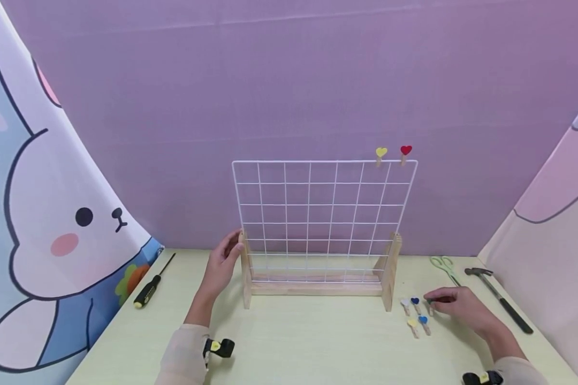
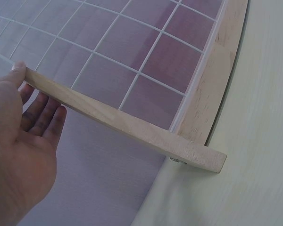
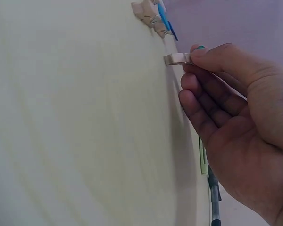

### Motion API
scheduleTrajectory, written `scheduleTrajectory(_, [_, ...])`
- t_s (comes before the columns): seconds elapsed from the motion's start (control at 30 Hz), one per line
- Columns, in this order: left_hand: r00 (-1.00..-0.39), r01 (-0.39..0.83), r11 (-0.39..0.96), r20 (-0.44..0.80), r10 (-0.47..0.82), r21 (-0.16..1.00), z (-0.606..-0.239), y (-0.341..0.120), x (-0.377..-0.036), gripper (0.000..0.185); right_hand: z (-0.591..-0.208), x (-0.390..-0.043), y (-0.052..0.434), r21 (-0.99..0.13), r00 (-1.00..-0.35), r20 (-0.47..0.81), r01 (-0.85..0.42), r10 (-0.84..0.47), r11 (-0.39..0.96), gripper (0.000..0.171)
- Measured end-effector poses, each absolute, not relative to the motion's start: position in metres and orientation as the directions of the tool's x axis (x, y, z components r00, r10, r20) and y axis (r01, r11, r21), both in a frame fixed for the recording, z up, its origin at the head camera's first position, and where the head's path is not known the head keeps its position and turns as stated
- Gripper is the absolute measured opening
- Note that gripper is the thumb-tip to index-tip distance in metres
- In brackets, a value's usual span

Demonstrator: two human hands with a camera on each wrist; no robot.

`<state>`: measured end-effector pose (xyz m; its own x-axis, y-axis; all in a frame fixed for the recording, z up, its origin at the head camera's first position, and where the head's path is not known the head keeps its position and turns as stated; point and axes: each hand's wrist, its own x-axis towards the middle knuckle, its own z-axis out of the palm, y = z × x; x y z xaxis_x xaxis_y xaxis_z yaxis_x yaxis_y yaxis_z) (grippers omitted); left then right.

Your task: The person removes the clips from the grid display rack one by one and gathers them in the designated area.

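Note:
A white wire grid panel (image 1: pixel 322 205) stands upright in a wooden stand (image 1: pixel 316 289). My left hand (image 1: pixel 220 267) holds the top of the stand's left post (image 2: pixel 118 117), thumb on one side and fingers by the other. To the right of the stand, my right hand (image 1: pixel 462 307) pinches a small wooden clothespin (image 3: pixel 177 59) between thumb and fingers; a bit of green shows at its covered end. Beside that hand lie several clothespins with hearts, among them a yellow one (image 1: pixel 412 324) and a light blue one (image 1: pixel 424 322).
Clipped to the grid's top right are a yellow heart clothespin (image 1: pixel 380 154) and a red one (image 1: pixel 405 152). Green scissors (image 1: pixel 443 265) and a hammer (image 1: pixel 501 300) lie at the right. A screwdriver (image 1: pixel 150 289) lies at the table's left edge. A purple backdrop (image 1: pixel 289 80) hangs behind.

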<state>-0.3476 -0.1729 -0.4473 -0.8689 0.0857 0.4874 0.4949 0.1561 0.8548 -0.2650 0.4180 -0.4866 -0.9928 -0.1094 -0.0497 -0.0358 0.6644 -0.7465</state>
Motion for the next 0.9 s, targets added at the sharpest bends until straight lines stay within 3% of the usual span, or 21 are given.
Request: scheduleTrajectory(0.9, [-0.881,0.474,0.163,0.467,0.078,0.865,-0.4443,-0.1718,-0.3453,0.047,-0.4924,-0.2732,0.4184,-0.724,-0.992,-0.063,-0.031,-0.11,0.689,0.036])
